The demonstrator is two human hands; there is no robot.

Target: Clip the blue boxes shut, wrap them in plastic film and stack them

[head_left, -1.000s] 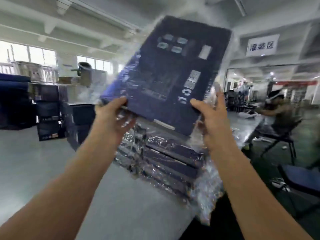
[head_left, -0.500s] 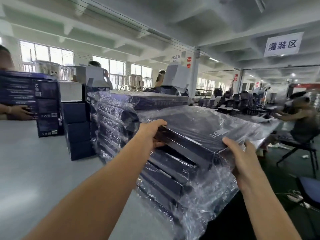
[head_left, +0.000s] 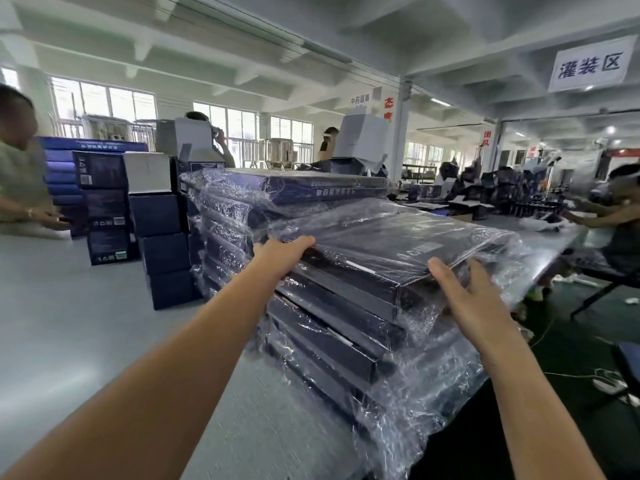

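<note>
Blue and wrapped in plastic film [head_left: 433,393], the top box [head_left: 398,244] lies on the near stack [head_left: 329,341] on the table [head_left: 270,420], the left hand [head_left: 284,251] curled over its left corner, the right hand [head_left: 464,292] flat against its right corner, fingers spread

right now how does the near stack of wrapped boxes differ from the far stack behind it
The near stack looks lower than the far stack. The left hand grips the near stack's top box; no hand touches the far stack. Both are flat dark blue boxes in clear film.
</note>
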